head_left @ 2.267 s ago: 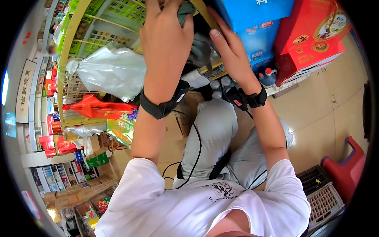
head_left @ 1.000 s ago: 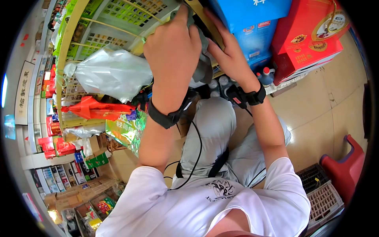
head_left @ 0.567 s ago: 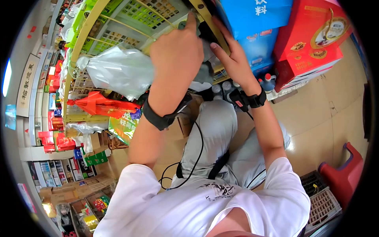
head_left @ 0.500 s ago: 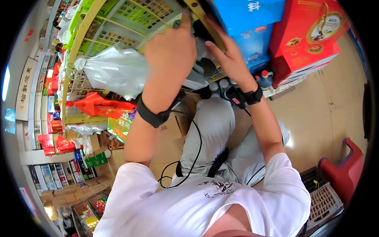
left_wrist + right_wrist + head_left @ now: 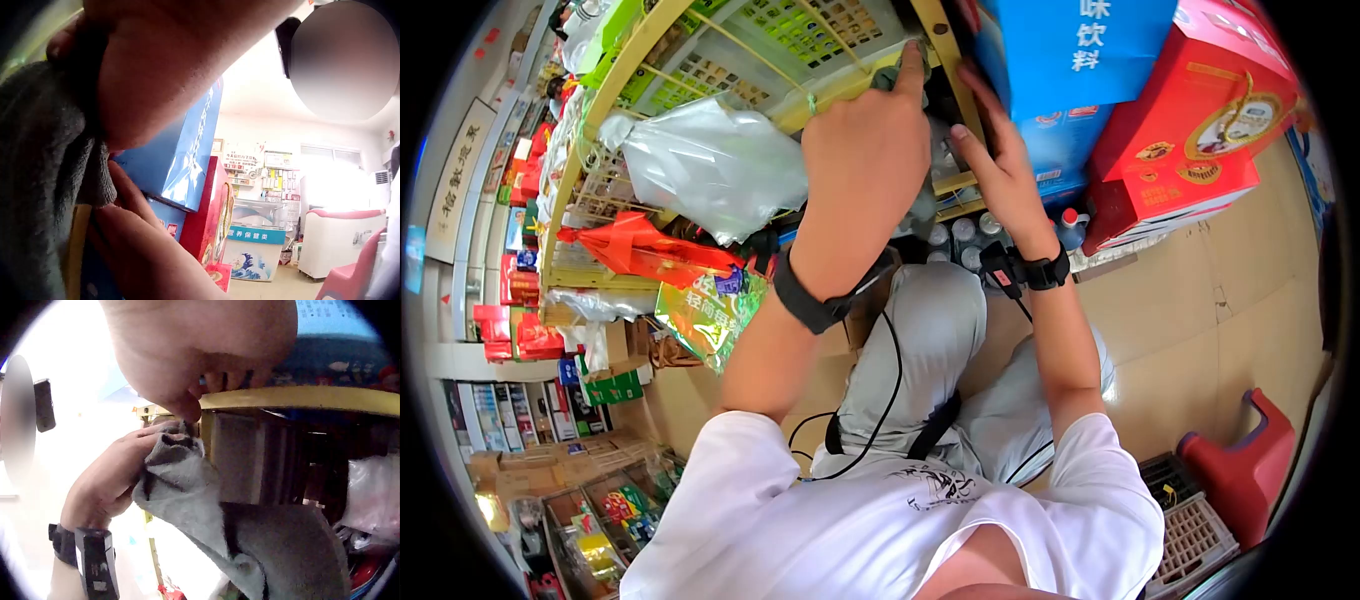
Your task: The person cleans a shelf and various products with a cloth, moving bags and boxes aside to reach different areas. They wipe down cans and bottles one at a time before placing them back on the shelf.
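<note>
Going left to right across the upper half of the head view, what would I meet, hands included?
Wall sign with dark characters → translucent plastic bag → left hand → right hand → red box with gold rope handle.

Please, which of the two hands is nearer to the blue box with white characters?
Right. The right hand is at the yellow bar, close beside the blue box. The left hand is farther left, on the grey cloth.
</note>
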{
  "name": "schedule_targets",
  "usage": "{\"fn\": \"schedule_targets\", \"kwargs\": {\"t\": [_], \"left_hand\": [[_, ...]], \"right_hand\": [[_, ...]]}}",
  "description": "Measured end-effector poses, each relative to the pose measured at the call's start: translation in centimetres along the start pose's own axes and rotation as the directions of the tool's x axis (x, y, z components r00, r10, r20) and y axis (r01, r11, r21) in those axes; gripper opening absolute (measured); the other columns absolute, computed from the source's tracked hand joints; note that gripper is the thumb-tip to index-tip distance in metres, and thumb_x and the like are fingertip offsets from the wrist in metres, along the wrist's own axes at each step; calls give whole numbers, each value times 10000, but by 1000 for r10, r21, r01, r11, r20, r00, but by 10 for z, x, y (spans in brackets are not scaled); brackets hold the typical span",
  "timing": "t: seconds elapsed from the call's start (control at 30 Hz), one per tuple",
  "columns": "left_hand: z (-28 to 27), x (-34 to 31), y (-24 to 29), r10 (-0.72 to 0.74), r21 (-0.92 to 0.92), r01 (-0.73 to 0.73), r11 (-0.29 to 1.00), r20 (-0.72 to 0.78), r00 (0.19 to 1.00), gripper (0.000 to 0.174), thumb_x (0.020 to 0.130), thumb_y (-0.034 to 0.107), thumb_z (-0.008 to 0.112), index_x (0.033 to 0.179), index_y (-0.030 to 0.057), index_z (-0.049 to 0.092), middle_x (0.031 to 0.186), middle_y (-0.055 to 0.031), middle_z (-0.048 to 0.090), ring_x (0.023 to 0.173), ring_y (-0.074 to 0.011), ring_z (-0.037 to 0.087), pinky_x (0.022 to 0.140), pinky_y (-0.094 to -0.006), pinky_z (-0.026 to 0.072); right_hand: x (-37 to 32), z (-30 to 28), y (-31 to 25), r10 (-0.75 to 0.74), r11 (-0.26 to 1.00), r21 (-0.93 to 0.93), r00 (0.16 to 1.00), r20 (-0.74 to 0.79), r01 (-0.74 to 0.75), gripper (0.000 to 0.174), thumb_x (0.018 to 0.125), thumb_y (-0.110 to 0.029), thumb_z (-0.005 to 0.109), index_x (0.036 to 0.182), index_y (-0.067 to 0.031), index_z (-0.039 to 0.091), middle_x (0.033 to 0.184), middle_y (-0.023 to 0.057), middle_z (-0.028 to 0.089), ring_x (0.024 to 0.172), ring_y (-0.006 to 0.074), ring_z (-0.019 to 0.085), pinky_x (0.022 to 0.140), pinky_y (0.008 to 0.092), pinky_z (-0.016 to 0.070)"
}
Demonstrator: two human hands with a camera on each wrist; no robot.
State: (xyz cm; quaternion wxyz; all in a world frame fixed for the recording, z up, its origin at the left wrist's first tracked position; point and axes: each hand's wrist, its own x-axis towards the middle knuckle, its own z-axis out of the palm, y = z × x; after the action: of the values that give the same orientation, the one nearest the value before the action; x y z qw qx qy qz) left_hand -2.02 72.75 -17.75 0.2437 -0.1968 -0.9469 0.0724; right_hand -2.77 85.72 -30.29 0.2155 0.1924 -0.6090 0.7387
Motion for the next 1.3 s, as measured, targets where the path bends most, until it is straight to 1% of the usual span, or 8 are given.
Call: {"fn": "schedule_targets", "kwargs": {"t": [0.17,0.6,0.77,0.9,0.97,1.07,1.23,1.3], "left_hand": [[5,7,-2,34,-14,-35,999,-66,997,526,874,197,667,1393,132,615,735,-175,695,667,-370,703,623,-464,569],[2,-10,-3,-28,-11,28,1000,45,999,603,871,214,667,1460,145,559,691,-140,690,636,-351,701,581,-454,569],[10,-10,-6,-37,-71,34,997,-49,998,614,884,240,679,1482,201,548,750,-146,704,672,-344,704,585,-467,566],[10,-11,-10,-25,-99,19,995,-62,998,604,887,236,678,1478,224,553,781,-155,708,678,-352,701,591,-470,565],[10,-5,-2,-77,-35,77,996,7,997,590,892,229,677,1471,226,561,778,-155,705,687,-361,698,610,-478,564],[5,-17,-7,-93,-129,101,986,67,993,566,904,234,669,1460,218,568,777,-160,703,696,-376,696,635,-484,564],[8,4,-5,-21,-169,10,986,-65,998,560,906,236,662,1457,216,569,761,-164,698,709,-370,699,654,-480,567],[7,8,-2,-55,-141,61,988,44,997,549,909,242,661,1451,217,576,762,-163,698,721,-376,700,656,-482,566]], "right_hand": [[1,2,8,-44,999,-29,998,-40,43,536,1001,-111,602,1518,-41,480,1603,165,424,1507,274,359,1238,383,249],[1,-3,9,-23,993,-114,1000,-18,21,497,984,-89,612,1471,-37,530,1622,194,391,1529,287,332,1241,393,252],[2,-3,5,-9,993,-120,1000,-26,6,463,985,-96,616,1442,-45,564,1615,191,407,1526,284,338,1241,385,251],[-1,-3,10,-22,995,-93,1000,-21,20,480,985,-91,611,1457,-42,542,1613,188,409,1523,280,343,1241,381,248],[1,-2,10,-26,996,-89,999,-20,24,488,985,-89,609,1464,-42,532,1616,187,404,1524,276,340,1241,379,247],[-1,-3,6,27,999,-37,999,-25,-28,506,983,-89,607,1478,-43,512,1632,182,379,1527,271,329,1241,380,241],[-3,-4,-3,89,994,61,996,4,-89,519,980,-106,607,1485,-42,505,1652,184,334,1538,270,299,1242,377,234],[-1,-4,-4,72,997,39,997,7,-73,520,981,-109,605,1487,-41,504,1653,185,331,1540,270,296,1244,377,230]]}}
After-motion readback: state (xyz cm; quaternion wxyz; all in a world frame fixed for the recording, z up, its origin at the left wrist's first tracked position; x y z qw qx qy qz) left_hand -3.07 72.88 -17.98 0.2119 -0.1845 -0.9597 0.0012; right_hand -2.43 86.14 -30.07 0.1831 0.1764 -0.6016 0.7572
